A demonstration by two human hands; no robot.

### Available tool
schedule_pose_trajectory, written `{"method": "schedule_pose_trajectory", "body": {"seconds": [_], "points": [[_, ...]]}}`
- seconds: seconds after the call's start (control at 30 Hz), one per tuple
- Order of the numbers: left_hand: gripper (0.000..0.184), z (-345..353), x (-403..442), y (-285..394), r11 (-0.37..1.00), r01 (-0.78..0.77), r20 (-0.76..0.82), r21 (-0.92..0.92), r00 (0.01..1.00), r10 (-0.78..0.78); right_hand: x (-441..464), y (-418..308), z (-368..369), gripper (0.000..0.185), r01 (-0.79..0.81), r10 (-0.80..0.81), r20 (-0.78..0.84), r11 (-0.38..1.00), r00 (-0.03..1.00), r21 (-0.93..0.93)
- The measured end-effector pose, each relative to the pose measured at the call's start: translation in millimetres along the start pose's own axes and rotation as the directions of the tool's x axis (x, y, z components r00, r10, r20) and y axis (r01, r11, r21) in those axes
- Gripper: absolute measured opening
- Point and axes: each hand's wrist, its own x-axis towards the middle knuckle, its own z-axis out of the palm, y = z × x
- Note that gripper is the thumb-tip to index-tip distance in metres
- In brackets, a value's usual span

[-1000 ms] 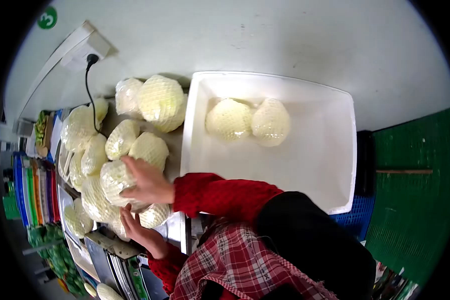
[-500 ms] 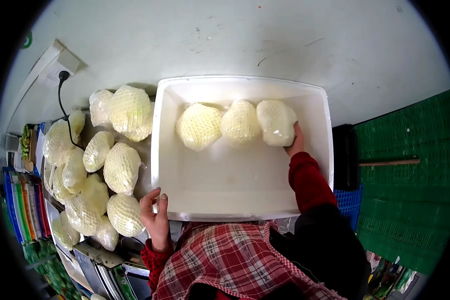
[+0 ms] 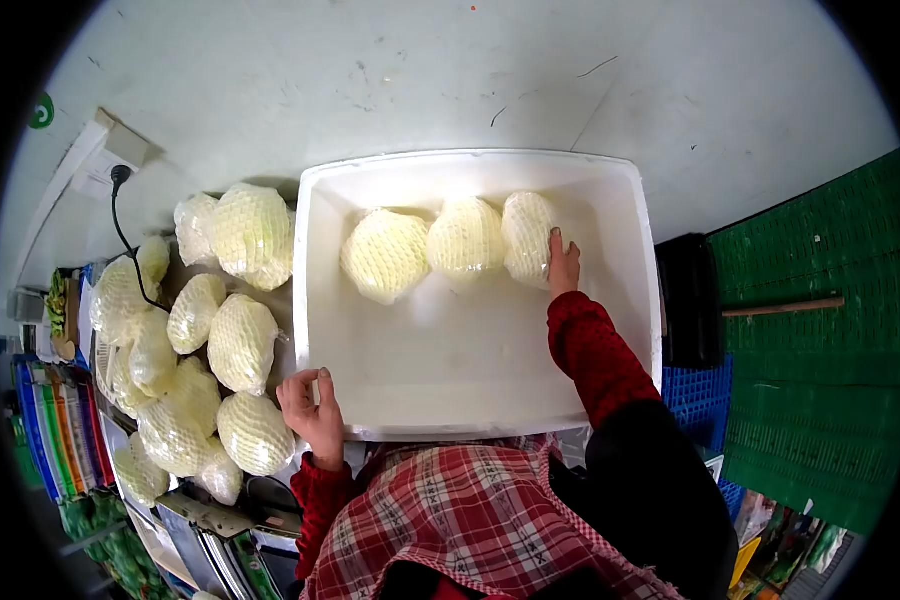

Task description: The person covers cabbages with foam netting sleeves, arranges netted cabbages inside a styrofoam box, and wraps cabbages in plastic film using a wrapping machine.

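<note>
Three pale items wrapped in foam net and clear film lie in a row along the far side of a white foam box [image 3: 470, 434]. My right hand [image 3: 564, 262] reaches into the box, its fingers apart against the right side of the rightmost wrapped item [image 3: 527, 238]. Left of that sit the middle item [image 3: 465, 238] and the left item [image 3: 385, 255]. My left hand [image 3: 312, 408] is at the box's near left corner, fingers apart and holding nothing, beside a wrapped item [image 3: 255, 432] in the pile on the left.
Several more wrapped items [image 3: 242, 343] are piled on the left surface, near a black plug and cable [image 3: 120, 200]. A pale wall [image 3: 390, 80] rises behind the box. To the right stand a black object [image 3: 687, 300], a blue crate [image 3: 697, 400] and green panels [image 3: 810, 370].
A wrapped item from the left pile has come into the box at the right end of the row. My right hand carried it there and has loosened its hold; my left hand moved off the pile.
</note>
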Motion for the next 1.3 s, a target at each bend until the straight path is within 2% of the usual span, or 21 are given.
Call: {"method": "schedule_pose_trajectory", "body": {"seconds": [0.13, 0.2, 0.33, 0.4, 0.43, 0.5, 0.53, 0.63, 0.67, 0.7, 0.73, 0.77, 0.8, 0.87, 0.9, 0.97, 1.03, 1.1, 1.17, 1.23, 1.3], "points": [[0.007, 0, -1, -4, 0.998, -0.051, -0.016, 0.029, 0.999, 0.051, -10, -12, -3, 0.100, 0.030, -0.030, -0.034, 1.000, 0.999, 0.007], [0.007, 0, -3, -5, 0.997, -0.066, -0.037, 0.046, 0.997, 0.068, -28, -35, -8, 0.099, 0.084, -0.087, -0.020, 0.990, 0.996, -0.110], [0.007, 2, -1, -3, 0.994, -0.090, -0.062, 0.065, 0.994, 0.094, 3, -1, 1, 0.098, 0.111, -0.111, 0.011, 0.983, 0.994, -0.147], [0.008, 0, 1, 3, 0.986, -0.125, -0.068, 0.110, 0.989, 0.133, 23, 20, 0, 0.098, 0.068, -0.067, 0.059, 0.998, 0.996, -0.003], [0.008, -1, 1, 4, 0.985, -0.125, -0.069, 0.122, 0.989, 0.134, 15, 15, -1, 0.098, 0.068, -0.066, 0.087, 0.998, 0.994, -0.016], [0.009, 2, 1, 2, 0.984, -0.127, -0.109, 0.128, 0.984, 0.141, 0, -1, -5, 0.099, 0.042, -0.055, 0.132, 0.994, 0.990, 0.099], [0.011, 1, 2, 3, 0.970, -0.175, -0.116, 0.167, 0.974, 0.195, -5, -4, -4, 0.100, 0.073, -0.066, 0.071, 0.993, 0.995, -0.096], [0.012, 1, 5, 5, 0.974, -0.157, -0.120, 0.166, 0.977, 0.178, 25, 9, -5, 0.101, 0.115, -0.100, 0.141, 0.988, 0.985, -0.101], [0.012, 2, 5, 5, 0.974, -0.148, -0.130, 0.172, 0.977, 0.171, 23, 8, -7, 0.102, 0.091, -0.066, 0.153, 0.982, 0.986, -0.165], [0.013, 0, 3, 3, 0.983, -0.133, -0.113, 0.130, 0.983, 0.148, 23, 11, -10, 0.102, 0.097, -0.068, 0.168, 0.981, 0.983, -0.168], [0.014, -3, 0, 2, 0.989, -0.114, -0.103, 0.092, 0.987, 0.124, 31, 12, -13, 0.101, 0.075, -0.035, 0.164, 0.965, 0.986, -0.251], [0.014, -8, -3, -1, 0.989, -0.102, -0.126, 0.104, 0.985, 0.115, 40, 11, -13, 0.100, 0.061, -0.008, 0.159, 0.942, 0.987, -0.329], [0.017, -13, -6, -5, 0.998, -0.056, -0.181, 0.012, 0.982, 0.057, 40, 8, -17, 0.100, 0.082, -0.021, 0.185, 0.940, 0.983, -0.332], [0.025, -31, -15, -18, 0.991, 0.063, -0.232, -0.118, 0.969, -0.089, 39, 2, -30, 0.097, 0.175, -0.138, 0.222, 0.973, 0.965, -0.153], [0.026, -43, -22, -30, 0.991, 0.128, -0.277, -0.035, 0.952, -0.132, 41, 0, -31, 0.097, 0.180, -0.142, 0.231, 0.972, 0.963, -0.154], [0.026, -69, -35, -61, 0.965, 0.261, -0.265, -0.014, 0.930, -0.255, 41, 3, -24, 0.093, 0.248, -0.205, 0.162, 0.913, 0.965, -0.322], [0.028, -87, -47, -64, 0.962, 0.256, -0.320, 0.090, 0.923, -0.216, 47, 1, -8, 0.093, 0.458, -0.411, 0.229, 0.862, 0.882, -0.217], [0.028, -98, -64, -81, 0.950, 0.306, -0.364, 0.066, 0.894, -0.262, 24, -11, 28, 0.093, 0.241, -0.319, -0.012, 0.739, 0.948, -0.629], [0.032, -102, -74, -92, 0.936, 0.328, -0.384, 0.123, 0.886, -0.260, 13, -14, 29, 0.097, 0.344, -0.344, 0.092, 0.805, 0.934, -0.483], [0.034, -102, -75, -87, 0.929, 0.317, -0.448, 0.191, 0.870, -0.205, 8, -2, 22, 0.098, 0.388, -0.386, 0.088, 0.833, 0.918, -0.395], [0.042, -101, -73, -93, 0.901, 0.403, -0.514, 0.162, 0.814, -0.272, 23, -4, 11, 0.097, 0.410, -0.368, 0.181, 0.828, 0.912, -0.382]]}}
